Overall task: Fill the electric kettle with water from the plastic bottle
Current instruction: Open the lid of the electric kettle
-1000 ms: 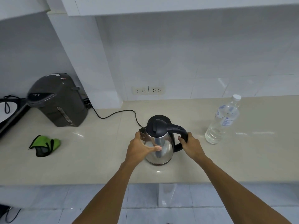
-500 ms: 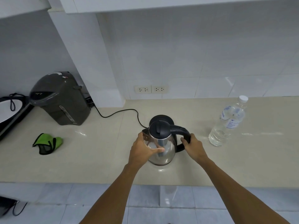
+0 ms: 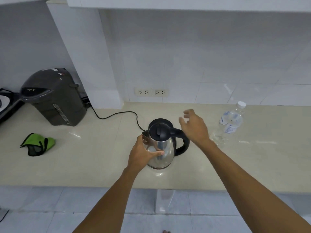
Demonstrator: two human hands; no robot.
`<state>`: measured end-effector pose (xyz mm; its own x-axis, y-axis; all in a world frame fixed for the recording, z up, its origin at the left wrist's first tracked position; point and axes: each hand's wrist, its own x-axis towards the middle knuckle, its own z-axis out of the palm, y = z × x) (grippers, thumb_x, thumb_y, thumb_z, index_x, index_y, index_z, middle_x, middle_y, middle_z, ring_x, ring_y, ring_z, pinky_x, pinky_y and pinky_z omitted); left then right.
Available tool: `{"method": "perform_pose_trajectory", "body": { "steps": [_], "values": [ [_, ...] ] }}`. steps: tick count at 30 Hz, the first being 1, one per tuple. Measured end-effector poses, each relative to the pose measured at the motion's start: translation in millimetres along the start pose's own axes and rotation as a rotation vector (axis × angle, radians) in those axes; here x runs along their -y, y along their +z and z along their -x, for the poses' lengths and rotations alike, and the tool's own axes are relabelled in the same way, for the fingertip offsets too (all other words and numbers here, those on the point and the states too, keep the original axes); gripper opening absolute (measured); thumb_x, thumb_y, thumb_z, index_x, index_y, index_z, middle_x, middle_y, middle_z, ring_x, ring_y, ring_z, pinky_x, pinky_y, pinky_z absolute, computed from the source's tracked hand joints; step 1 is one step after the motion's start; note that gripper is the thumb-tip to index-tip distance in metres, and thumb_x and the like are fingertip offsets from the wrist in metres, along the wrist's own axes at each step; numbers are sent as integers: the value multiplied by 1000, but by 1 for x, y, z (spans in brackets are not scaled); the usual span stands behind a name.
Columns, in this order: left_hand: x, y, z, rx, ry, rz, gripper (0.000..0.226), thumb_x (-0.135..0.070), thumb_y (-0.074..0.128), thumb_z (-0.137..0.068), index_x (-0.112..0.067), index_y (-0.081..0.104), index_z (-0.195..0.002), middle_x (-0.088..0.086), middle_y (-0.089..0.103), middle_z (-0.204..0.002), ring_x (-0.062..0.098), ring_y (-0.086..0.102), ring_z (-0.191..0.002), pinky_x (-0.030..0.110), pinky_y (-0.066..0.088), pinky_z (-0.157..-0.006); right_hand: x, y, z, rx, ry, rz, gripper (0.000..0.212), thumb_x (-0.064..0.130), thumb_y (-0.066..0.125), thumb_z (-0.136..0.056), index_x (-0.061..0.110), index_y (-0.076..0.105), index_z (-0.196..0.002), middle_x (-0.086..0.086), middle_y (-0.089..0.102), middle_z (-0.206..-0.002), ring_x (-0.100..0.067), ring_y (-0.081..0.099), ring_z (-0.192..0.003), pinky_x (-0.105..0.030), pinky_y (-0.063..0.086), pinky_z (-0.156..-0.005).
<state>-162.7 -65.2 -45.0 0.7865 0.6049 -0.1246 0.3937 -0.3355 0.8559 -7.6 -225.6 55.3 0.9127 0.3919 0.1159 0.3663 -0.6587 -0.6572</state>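
- The left hand is wrapped around the shiny side of the kettle in the middle of the frame. The thumb lies across the front of the metal and the other fingers go round the far side.
- The right hand is up in the air, just right of the kettle's top. Its fingers are spread wide and it holds nothing. It looks a bit blurry, so I cannot tell if it touches the black handle below it.
- The kettle stands upright on the pale counter. Its black lid is shut.
- A round black base peeks out right behind the kettle. A black cord runs from it toward the upper left.
- The water bottle stands on the counter at the right of the frame, apart from the kettle. It is clear, with a white cap and a label with blue print. There is water in the bottom part of it.
- A big dark grey water pot sits at the left of the frame.
- A green and black cloth lies on the counter in front of that pot, lower left.
- Two white wall plugs are on the tiled wall above the kettle.
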Motion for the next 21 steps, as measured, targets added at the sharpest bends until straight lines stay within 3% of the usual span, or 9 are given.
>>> {"method": "perform_pose_trajectory", "body": {
  "steps": [4,8,13,21],
  "values": [
    [-1,-1,1,0,-7,4,117,-72,94,-42,-34,44,-141,-18,60,-130,12,60,-121,41,54,-102,44,24,13,42,-200,151,42,43,55,-96,20,54,-132,-2,65,-129,-26,60,-118,-43,50,-90],
    [-2,-2,-1,27,-25,17,117,-68,96,-45,-32,44,-144,-16,60,-132,12,58,-122,40,53,-101,57,53,23,91,-287,300,45,42,54,-97,18,52,-134,-6,63,-127,-29,58,-115,-41,51,-85],
    [-1,-1,-4,44,-32,48,116,-67,96,-43,-33,44,-142,-19,59,-130,11,58,-121,40,53,-101,49,68,26,80,-305,425,46,37,52,-96,11,57,-133,-11,63,-128,-32,56,-115,-40,50,-92],
    [-1,3,-8,72,-7,150,104,-46,102,-56,-28,41,-138,-10,59,-128,11,59,-117,18,48,-86,44,68,21,133,-225,321,45,32,56,-93,12,58,-133,-11,62,-128,-30,50,-119,-39,50,-92]
  ]
}}
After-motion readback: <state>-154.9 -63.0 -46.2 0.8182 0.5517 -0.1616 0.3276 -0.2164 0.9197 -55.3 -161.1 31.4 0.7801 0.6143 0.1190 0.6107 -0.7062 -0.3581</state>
